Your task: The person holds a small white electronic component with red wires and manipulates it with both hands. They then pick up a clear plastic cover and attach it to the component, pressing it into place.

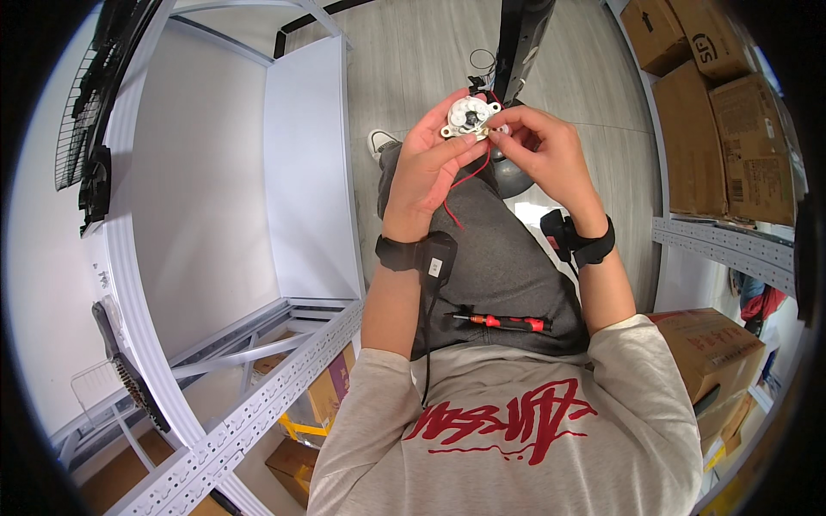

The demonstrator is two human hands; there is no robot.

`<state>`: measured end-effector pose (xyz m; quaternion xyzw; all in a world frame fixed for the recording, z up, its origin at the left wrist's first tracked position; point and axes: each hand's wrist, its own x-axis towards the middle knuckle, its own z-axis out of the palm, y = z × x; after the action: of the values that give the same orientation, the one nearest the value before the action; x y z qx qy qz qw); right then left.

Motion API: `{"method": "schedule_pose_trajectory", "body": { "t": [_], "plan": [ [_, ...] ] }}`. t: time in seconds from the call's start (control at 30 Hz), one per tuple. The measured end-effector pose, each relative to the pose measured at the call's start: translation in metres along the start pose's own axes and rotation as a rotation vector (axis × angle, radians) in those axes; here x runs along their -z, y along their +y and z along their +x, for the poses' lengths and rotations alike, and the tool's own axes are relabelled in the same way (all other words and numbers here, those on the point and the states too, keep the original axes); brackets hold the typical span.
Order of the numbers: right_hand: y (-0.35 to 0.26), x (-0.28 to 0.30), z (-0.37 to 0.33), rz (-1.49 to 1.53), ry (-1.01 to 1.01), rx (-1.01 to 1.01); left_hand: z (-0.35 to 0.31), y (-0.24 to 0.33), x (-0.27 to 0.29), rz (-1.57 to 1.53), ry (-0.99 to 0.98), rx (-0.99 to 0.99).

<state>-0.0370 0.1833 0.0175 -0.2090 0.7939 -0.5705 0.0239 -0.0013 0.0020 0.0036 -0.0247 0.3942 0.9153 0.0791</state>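
Head view: the left hand (434, 155) clasps a round white part (469, 114) while the right hand (546, 148) pinches a small, indistinct piece (491, 131) at its edge, a red-and-black screwdriver (514, 323) on the lap (508, 271).

Pale shirt (370, 456): big red brush-style lettering (508, 421) across chest, upside down in view, wavy red line beneath. Carton (667, 43) at upper right: black arrow sign (647, 19). Carton just beside it (723, 30): bold black logo letters (705, 49), turned sideways. Large carton below those (757, 129): dark printed block (736, 190) plus finer print, too small to read. Lower right carton (723, 351): reddish characters on top, blurred. Black module on left wrist (441, 248): small white label (434, 267), dark marks too tiny to read.
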Motion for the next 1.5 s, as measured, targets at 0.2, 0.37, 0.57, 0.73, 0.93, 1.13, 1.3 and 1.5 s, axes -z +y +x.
{"method": "schedule_pose_trajectory", "body": {
  "t": [0.2, 0.37, 0.57, 0.73, 0.93, 1.13, 1.3, 1.5],
  "plan": [
    [-0.001, 0.002, 0.0, -0.019, -0.005, 0.027, 0.0, -0.001, 0.001, -0.011, 0.006, -0.001],
    [0.002, 0.002, 0.001, -0.016, 0.008, 0.059, 0.002, -0.002, 0.0, -0.019, 0.002, -0.009],
    [0.002, 0.005, 0.002, -0.077, 0.012, 0.144, 0.002, -0.002, 0.002, -0.016, 0.001, -0.015],
    [0.007, 0.002, 0.001, 0.112, 0.075, 0.006, 0.002, -0.001, -0.001, -0.027, -0.014, -0.01],
    [0.007, 0.005, 0.002, 0.307, 0.026, -0.129, 0.001, 0.001, -0.002, -0.002, -0.014, 0.001],
    [0.014, 0.005, 0.003, 0.362, 0.0, -0.175, 0.001, 0.001, -0.003, 0.006, -0.01, -0.004],
    [0.011, 0.0, 0.001, 0.317, 0.0, -0.16, 0.001, 0.001, -0.002, 0.002, -0.01, -0.011],
    [0.009, 0.0, 0.002, 0.328, 0.023, -0.149, 0.001, 0.0, -0.002, -0.049, -0.002, -0.018]
  ]
}}
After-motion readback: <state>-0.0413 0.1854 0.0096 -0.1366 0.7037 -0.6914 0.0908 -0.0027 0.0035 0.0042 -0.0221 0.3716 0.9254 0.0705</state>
